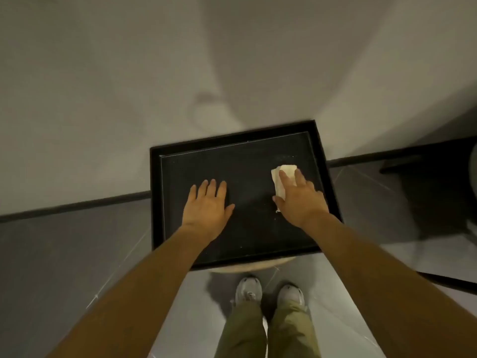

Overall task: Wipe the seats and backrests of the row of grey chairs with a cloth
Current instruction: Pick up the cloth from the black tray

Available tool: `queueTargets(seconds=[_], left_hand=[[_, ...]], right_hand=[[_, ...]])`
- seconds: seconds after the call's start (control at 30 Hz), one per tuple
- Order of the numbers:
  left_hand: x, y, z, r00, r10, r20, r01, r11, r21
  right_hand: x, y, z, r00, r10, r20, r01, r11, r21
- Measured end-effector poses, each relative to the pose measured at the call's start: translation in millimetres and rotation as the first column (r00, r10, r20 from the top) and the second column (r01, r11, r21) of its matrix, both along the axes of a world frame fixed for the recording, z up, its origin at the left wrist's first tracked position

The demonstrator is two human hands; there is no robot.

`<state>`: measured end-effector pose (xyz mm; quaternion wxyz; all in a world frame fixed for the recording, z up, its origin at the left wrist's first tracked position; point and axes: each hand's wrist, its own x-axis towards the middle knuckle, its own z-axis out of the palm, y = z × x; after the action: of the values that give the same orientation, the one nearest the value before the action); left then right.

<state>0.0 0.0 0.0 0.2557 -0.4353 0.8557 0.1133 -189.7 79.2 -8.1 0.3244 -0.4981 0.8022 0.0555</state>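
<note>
The left hand (206, 204) lies flat with straight, closed-up fingers on the black surface (232, 164), toward 9 o'clock. The right hand (300, 200), fingers stretched out, presses the pale cloth (285, 173) down toward 2 o'clock, near the raised rim.

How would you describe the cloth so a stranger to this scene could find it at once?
Find the black square top by the wall. Near its right edge, the right hand presses on the cloth. It is the only pale, folded thing on that dark surface.
</note>
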Motion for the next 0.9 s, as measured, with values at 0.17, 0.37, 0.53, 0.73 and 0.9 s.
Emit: queueTargets(seconds=[0.17,0.37,0.53,0.73,0.9], left_hand=[[1,-13,-28,1.000,-0.014,0.000,0.014,1.000,0.015],[-1,-20,-41,0.998,-0.056,-0.017,0.056,0.998,0.007],[-11,-21,-23,0.991,-0.094,-0.095,0.092,0.995,-0.028],[-39,-14,19,0.981,-0.159,-0.110,0.151,0.986,-0.078],[-95,18,60,0.954,-0.283,-0.097,0.274,0.957,-0.098]], right_hand=[[9,-12,-33,0.986,-0.163,-0.026,0.162,0.986,-0.047],[23,-19,-48,0.954,-0.288,-0.077,0.278,0.953,-0.125],[12,-16,-19,0.916,-0.392,0.087,0.401,0.899,-0.178],[-20,-1,38,0.817,-0.469,0.335,0.545,0.818,-0.184],[-72,35,88,0.781,-0.513,0.357,0.611,0.748,-0.261]])
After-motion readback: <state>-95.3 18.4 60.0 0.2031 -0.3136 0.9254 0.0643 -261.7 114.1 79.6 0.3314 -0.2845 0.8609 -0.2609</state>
